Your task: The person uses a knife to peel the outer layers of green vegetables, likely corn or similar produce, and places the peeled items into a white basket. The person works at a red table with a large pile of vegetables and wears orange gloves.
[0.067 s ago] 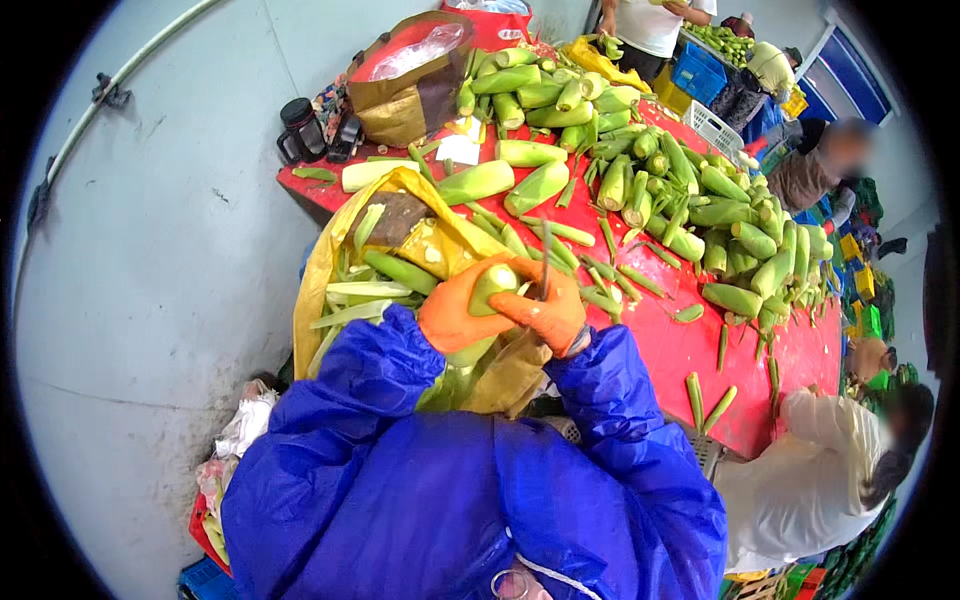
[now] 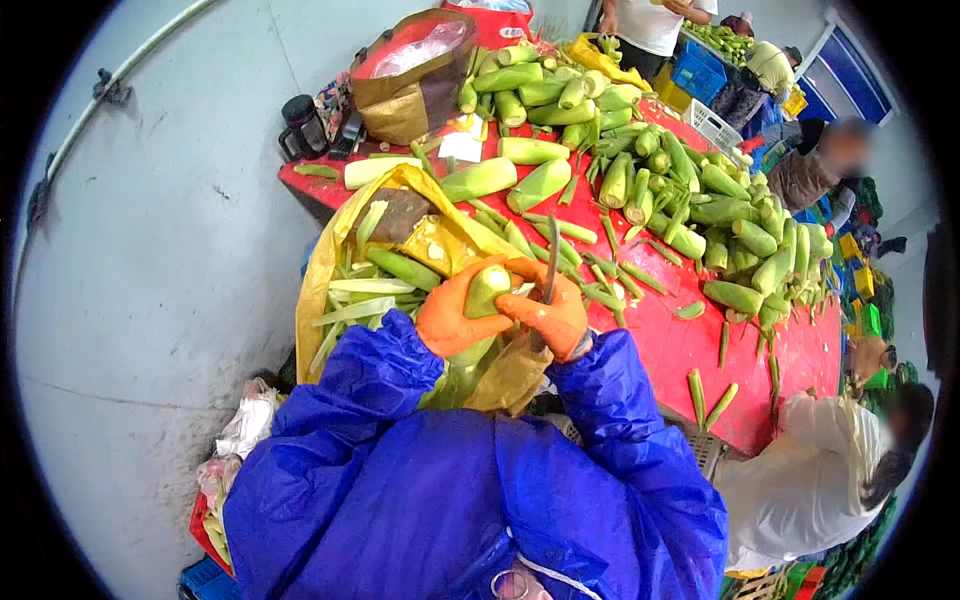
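Both my hands wear orange gloves and meet in front of my blue sleeves. My left hand [image 2: 448, 318] is wrapped round an ear of corn [image 2: 488, 289] in pale green husk, its rounded end facing up. A knife [image 2: 552, 262] with a narrow, dark blade is gripped in my right hand [image 2: 556, 318]; the blade points away from me, and that hand's fingers touch the corn's right side. Beneath and left of the hands, a yellow sack [image 2: 312, 300] gapes, filled with stripped husk leaves [image 2: 362, 288].
A red table [image 2: 650, 345] carries a large heap of husked-in corn [image 2: 740, 215] and loose leaf scraps. Farther off stand a brown paper bag [image 2: 405, 105] and a dark flask [image 2: 303, 125]. A co-worker in white [image 2: 800, 480] sits at right; others work beyond. A grey wall [image 2: 150, 250] rises at left.
The knife blade has tilted and shifted slightly to the right with my right hand. The ear of corn stays in my left hand, almost unmoved.
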The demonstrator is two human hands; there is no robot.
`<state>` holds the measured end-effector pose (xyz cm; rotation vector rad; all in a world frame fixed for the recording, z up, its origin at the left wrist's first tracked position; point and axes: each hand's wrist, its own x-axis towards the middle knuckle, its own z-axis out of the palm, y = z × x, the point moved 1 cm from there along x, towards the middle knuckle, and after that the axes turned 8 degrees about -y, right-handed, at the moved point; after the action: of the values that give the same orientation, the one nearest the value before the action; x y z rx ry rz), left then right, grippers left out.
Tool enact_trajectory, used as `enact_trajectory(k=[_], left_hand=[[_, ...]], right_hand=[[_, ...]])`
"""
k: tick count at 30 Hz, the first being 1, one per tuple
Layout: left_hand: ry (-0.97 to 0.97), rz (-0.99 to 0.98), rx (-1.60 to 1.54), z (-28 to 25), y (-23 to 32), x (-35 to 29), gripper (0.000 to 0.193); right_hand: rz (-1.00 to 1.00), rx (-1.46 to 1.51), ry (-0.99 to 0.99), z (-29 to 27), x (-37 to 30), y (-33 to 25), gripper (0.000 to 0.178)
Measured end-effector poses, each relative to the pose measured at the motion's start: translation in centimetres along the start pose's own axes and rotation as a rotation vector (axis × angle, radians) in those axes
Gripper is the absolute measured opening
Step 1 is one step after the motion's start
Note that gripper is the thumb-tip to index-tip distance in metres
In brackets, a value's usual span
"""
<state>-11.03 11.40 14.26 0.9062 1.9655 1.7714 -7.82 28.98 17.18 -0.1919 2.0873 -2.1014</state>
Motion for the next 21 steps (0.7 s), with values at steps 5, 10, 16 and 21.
enact_trajectory(k=[5,10,16,21], left_hand=[[0.210,0.117,-0.067,-0.3,-3.9,-5.1,0.082],[0.211,0.053,0.146,-1.2,-3.6,-7.9,0.082],[0.256,0.071,0.289,-1.7,-3.3,-9.8,0.086],[0.279,0.082,0.091,-1.7,-3.7,-11.0,0.085]], right_hand=[[0.197,0.051,-0.060,3.4,-1.8,1.1,0.026],[0.299,-0.043,-0.201,6.4,-1.2,1.9,0.030],[0.310,0.005,-0.216,8.2,-1.3,1.6,0.023],[0.246,0.213,-0.183,9.7,-1.4,2.5,0.018]])
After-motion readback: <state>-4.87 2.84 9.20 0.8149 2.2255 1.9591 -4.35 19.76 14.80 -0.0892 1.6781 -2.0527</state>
